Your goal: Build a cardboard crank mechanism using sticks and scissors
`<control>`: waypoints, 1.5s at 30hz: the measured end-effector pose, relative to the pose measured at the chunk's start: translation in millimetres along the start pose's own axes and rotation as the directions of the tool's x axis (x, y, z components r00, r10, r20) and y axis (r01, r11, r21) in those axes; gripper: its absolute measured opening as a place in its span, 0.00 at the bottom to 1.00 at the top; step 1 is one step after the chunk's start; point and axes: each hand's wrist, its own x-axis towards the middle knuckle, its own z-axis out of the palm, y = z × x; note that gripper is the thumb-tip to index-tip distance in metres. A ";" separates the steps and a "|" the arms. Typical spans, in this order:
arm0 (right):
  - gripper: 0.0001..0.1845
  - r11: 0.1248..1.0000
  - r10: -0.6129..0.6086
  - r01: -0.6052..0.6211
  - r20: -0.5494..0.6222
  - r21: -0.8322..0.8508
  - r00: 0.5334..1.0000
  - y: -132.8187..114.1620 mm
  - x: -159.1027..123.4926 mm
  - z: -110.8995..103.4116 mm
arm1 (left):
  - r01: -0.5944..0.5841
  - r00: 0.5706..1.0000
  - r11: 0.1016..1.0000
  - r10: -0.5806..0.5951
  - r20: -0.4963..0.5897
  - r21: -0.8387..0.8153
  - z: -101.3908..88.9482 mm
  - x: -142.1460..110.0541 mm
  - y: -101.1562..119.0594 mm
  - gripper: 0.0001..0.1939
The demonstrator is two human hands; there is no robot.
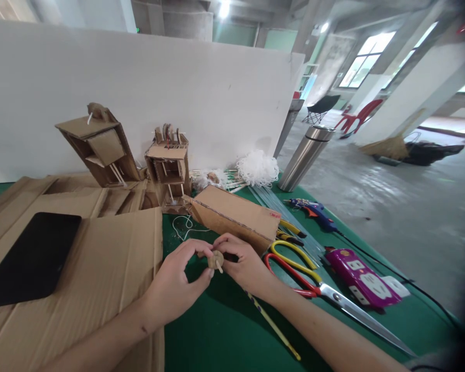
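Observation:
Both hands meet over the green table. My left hand and my right hand pinch a small round cardboard wheel on a short stick between their fingertips. Just behind the hands lies a long cardboard box. A white string curls on the table to its left.
Flat cardboard sheets with a black tablet lie at left. Two cardboard models stand at the back. At right are scissors, a purple power strip, a blue glue gun, a steel flask and a yellow pencil.

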 end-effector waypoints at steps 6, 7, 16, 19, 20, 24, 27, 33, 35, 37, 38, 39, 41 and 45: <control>0.08 1.000 -0.007 0.007 0.000 -0.008 1.000 2.0 -0.2 1.5 | -0.028 1.000 0.999 0.028 0.006 0.016 0.4 -0.2 -0.5 0.07; 0.08 1.000 -0.009 0.009 0.000 -0.010 1.000 2.3 -0.3 1.6 | -0.030 1.000 0.999 0.030 0.006 0.020 0.3 -0.7 -0.1 0.07; 0.07 0.999 -0.013 0.014 0.018 -0.036 1.000 2.7 -0.8 0.9 | -0.037 0.999 0.999 0.037 0.011 0.017 0.4 -1.4 -2.5 0.11; 0.09 0.999 -0.008 0.009 0.020 -0.041 1.000 2.0 -1.2 0.7 | -0.030 0.999 1.000 0.030 0.016 0.005 0.5 -1.3 -3.3 0.11; 0.09 0.999 -0.007 0.008 0.021 -0.042 1.000 2.0 -1.4 0.7 | -0.026 1.000 1.000 0.026 0.017 0.003 0.5 -1.3 -3.2 0.11; 0.10 0.999 -0.012 0.013 0.026 -0.047 1.000 2.0 -2.3 0.9 | -0.035 0.999 0.999 0.035 0.018 0.026 -0.3 -0.9 -1.5 0.12; 0.11 0.998 -0.023 0.024 0.031 -0.054 0.999 1.3 -2.3 0.9 | -0.065 0.998 0.998 0.065 0.021 0.020 -0.8 -0.5 0.1 0.14; 0.12 0.997 -0.045 0.047 0.032 -0.057 0.998 0.2 -1.4 0.8 | -0.101 0.994 0.994 0.099 0.037 0.042 -0.3 -2.7 -1.2 0.15; 0.13 0.997 -0.049 0.050 0.028 -0.060 0.998 0.6 -1.5 0.9 | -0.098 0.995 0.991 0.096 0.028 0.089 -0.1 -3.6 -2.7 0.15; 0.13 0.997 -0.051 0.053 0.028 -0.063 0.998 1.1 -1.8 0.9 | -0.084 0.996 0.988 0.081 0.028 0.132 -0.1 -4.1 -3.8 0.15; 0.13 0.996 -0.053 0.055 0.029 -0.065 0.998 1.4 -1.9 0.9 | -0.077 0.997 0.987 0.073 0.033 0.144 0.0 -4.1 -4.0 0.15; 0.14 0.996 -0.055 0.057 0.030 -0.066 0.998 1.6 -2.1 1.0 | -0.073 0.997 0.986 0.068 0.039 0.150 0.1 -4.1 -3.9 0.15; 0.15 0.996 -0.062 0.064 0.029 -0.068 0.998 2.3 -2.4 1.2 | -0.084 0.996 0.985 0.078 0.044 0.148 0.4 -3.8 -3.5 0.15; 0.19 0.994 -0.088 0.089 0.028 -0.069 0.996 3.9 -2.8 1.9 | -0.105 0.994 0.985 0.100 0.042 0.135 1.1 -3.1 -2.5 0.14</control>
